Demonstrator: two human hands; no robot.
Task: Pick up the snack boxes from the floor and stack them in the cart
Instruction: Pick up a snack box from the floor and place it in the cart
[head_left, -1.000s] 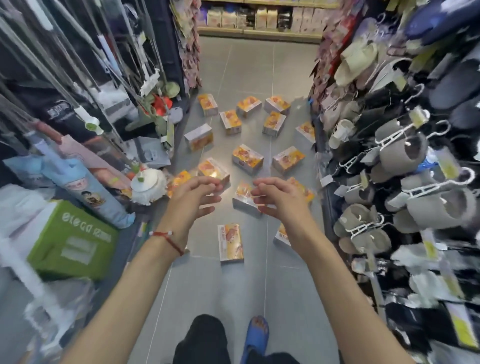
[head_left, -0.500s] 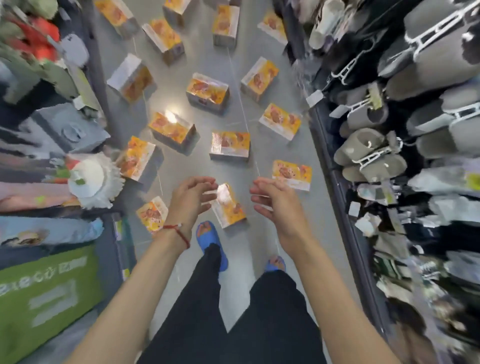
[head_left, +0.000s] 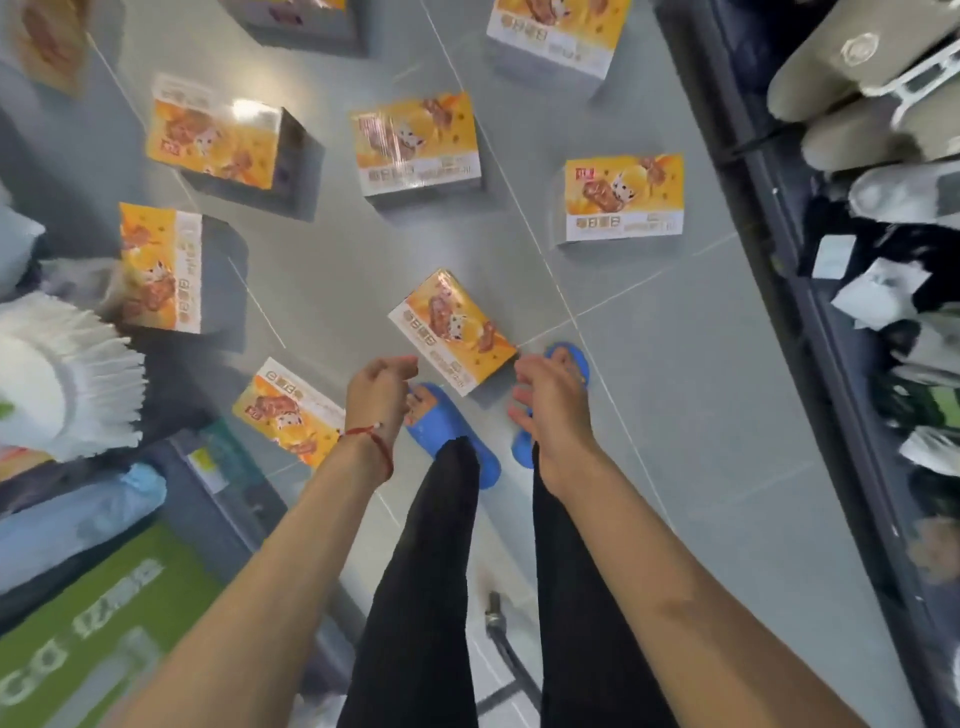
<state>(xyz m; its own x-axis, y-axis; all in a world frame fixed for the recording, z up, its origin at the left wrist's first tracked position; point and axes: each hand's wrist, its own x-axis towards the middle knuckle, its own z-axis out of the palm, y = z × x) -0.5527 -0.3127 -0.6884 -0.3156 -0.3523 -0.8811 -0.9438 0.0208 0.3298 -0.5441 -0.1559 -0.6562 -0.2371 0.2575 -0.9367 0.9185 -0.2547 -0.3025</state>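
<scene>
Though curled loosely and gripping nothing yet, poised either side of the nearest snack box (head_left: 452, 330). Fingers (head_left: 397, 364) of the left hand (head_left: 379, 389) just beside its near-left corner, fingers (head_left: 524, 376) of the right hand (head_left: 550, 405) just beside its near-right corner. Cannot tell whether brushing the cardboard or a shade clear of it. Flat on the grey floor (head_left: 675, 405), turned on the diagonal, right ahead of the blue slippers (head_left: 447, 431).

Widening out now, and plenty left to do! Lower-left box (head_left: 288, 415) just beside the left wrist, far-left box (head_left: 161, 267) beyond it, then glare-topped box (head_left: 218, 140), centre box (head_left: 415, 143) and right box (head_left: 623, 197) spread across the aisle, with more cut off along the top edge. Not one lifted in this view. No making out the cart here, so no saying how many stacked inside. By the look of it, early going: one pick-up lined up, almost the whole scatter to gather and carry over.
</scene>
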